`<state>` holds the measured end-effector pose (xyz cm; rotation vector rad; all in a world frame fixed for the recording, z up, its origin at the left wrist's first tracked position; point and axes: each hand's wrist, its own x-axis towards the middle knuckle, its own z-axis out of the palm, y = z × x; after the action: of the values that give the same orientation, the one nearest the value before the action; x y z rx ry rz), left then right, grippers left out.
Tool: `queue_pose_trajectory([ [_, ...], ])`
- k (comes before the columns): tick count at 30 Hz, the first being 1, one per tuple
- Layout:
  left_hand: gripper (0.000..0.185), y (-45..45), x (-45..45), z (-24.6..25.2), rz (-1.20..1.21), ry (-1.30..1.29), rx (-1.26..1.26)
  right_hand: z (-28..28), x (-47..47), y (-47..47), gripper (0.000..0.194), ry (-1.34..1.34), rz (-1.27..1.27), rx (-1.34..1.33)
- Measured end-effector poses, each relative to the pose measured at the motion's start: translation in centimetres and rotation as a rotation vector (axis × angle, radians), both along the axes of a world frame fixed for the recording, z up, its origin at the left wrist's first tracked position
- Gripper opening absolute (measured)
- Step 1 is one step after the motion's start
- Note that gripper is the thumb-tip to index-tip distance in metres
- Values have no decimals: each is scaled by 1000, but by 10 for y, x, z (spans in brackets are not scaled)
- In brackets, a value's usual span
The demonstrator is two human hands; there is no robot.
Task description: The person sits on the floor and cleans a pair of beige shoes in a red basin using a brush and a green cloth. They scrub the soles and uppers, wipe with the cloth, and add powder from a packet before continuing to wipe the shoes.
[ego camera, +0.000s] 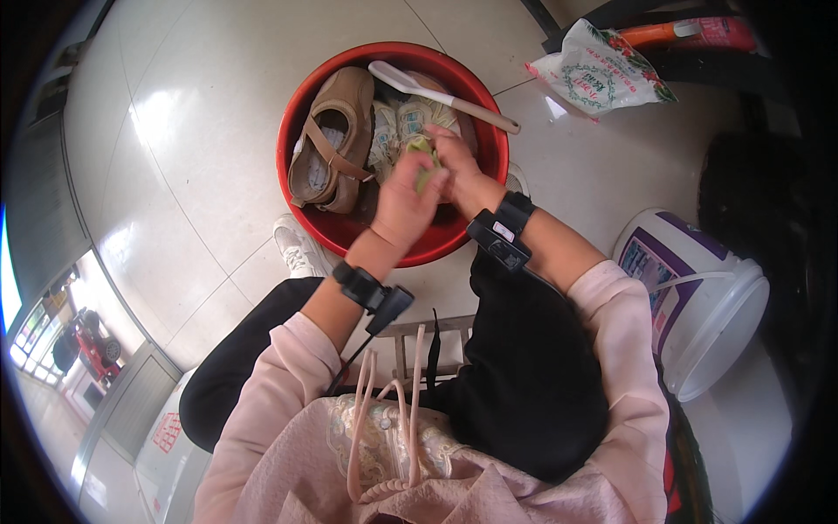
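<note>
A red plastic basin (285, 150) stands on the floor before me. Inside it lie tan shoes (347, 98) with a strap across them and a pair of cream lace-up sneakers (414, 116). Over the sneakers, my left hand (409, 200) grips a small pale green piece (424, 157), perhaps soap or cloth; motion blurs it. My right hand (461, 164) is close against it, fingers reaching to the laces of a sneaker; its grip is partly hidden. A white-headed brush (452, 101) with a beige handle rests across the sneakers and the basin's right rim.
A printed plastic bag (592, 75) lies at the upper right beside an orange-and-pink package (694, 33). On the right, a white plastic bucket (694, 288) lies tilted. My sneaker (298, 245) is just left of the basin. A red toy vehicle (98, 347) shows far left.
</note>
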<state>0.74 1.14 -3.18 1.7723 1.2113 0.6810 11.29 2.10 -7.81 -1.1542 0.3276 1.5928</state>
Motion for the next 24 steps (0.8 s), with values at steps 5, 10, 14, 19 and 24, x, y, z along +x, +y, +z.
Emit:
queue_pose_trajectory([
  [5,18,28,9,0,98,337,-24,10,-8,-9,28,186,78,137],
  [10,18,22,11,7,49,340,11,23,-4,-3,38,260,0,92],
  [14,16,0,8,-6,6,333,188,25,-2,-6,25,294,42,124],
  [19,24,38,1,-29,104,380,-49,17,-2,-3,18,237,68,100],
  [24,24,20,13,-5,375,136,-80,7,-3,-2,36,286,61,119],
])
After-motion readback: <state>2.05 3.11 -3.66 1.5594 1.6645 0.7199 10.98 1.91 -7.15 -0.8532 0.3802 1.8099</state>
